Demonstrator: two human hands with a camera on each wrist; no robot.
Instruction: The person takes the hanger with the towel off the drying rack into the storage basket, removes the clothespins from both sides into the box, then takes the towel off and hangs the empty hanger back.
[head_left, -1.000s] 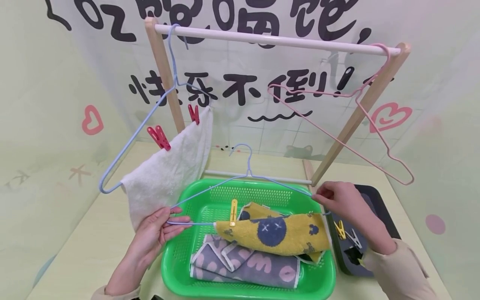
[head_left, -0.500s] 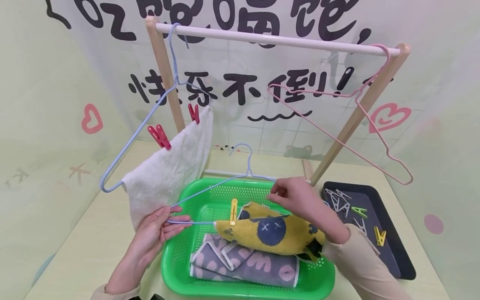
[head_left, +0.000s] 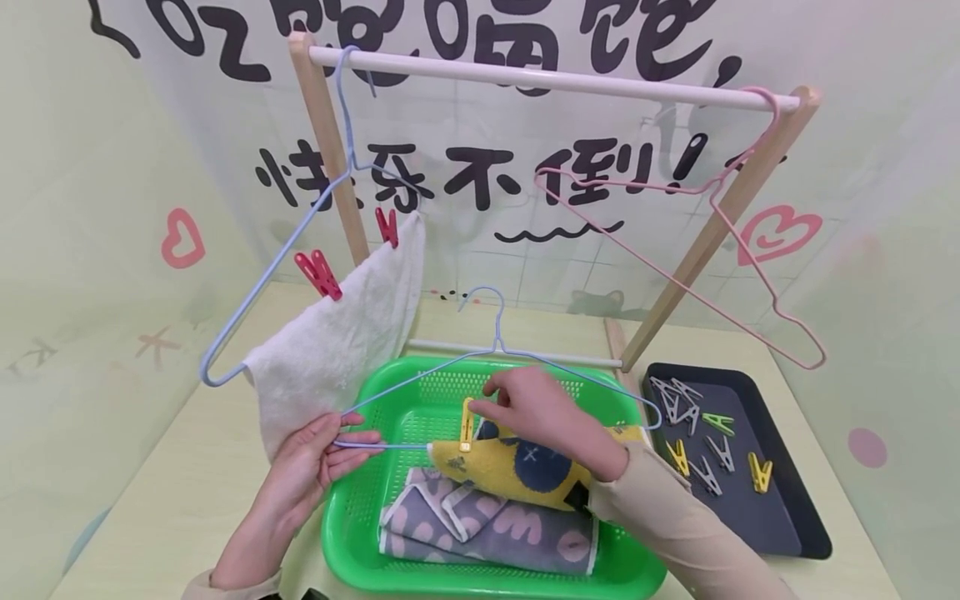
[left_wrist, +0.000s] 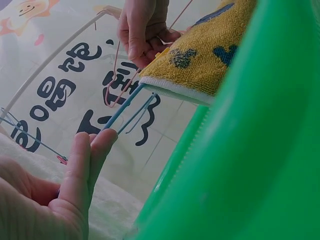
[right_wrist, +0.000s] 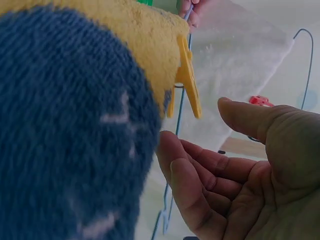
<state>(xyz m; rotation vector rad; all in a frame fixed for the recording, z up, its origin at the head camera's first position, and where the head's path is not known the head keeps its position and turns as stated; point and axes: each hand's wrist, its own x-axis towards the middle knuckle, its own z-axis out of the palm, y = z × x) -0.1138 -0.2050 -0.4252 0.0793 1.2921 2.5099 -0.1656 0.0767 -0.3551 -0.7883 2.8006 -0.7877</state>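
My left hand [head_left: 315, 454] holds the left end of a blue clothes hanger [head_left: 405, 387] between thumb and fingers, over the basket. A yellow towel with dark blue patches [head_left: 457, 471] is draped over the hanger's lower bar. Near its left edge a yellow clothespin [head_left: 467, 425] clips the towel to that bar. My right hand [head_left: 543, 412] is beside this clothespin, holding nothing; in the right wrist view its thumb and fingers are spread, with a gap between them and the clothespin [right_wrist: 187, 82]. In the left wrist view, two fingers [left_wrist: 82, 165] of the left hand lie along the hanger's end.
A green basket [head_left: 345, 533] holds a folded purple towel [head_left: 517, 533]. On the right, a black tray [head_left: 772, 517] carries several clothespins. Behind stands a rack [head_left: 555, 79]; a white towel [head_left: 337, 350] with red clothespins hangs left on one hanger, and a pink hanger [head_left: 652, 262] hangs right.
My right hand has moved left, from the hanger's right end across the towel to the yellow clothespin. The left hand and the hanger have stayed in place.
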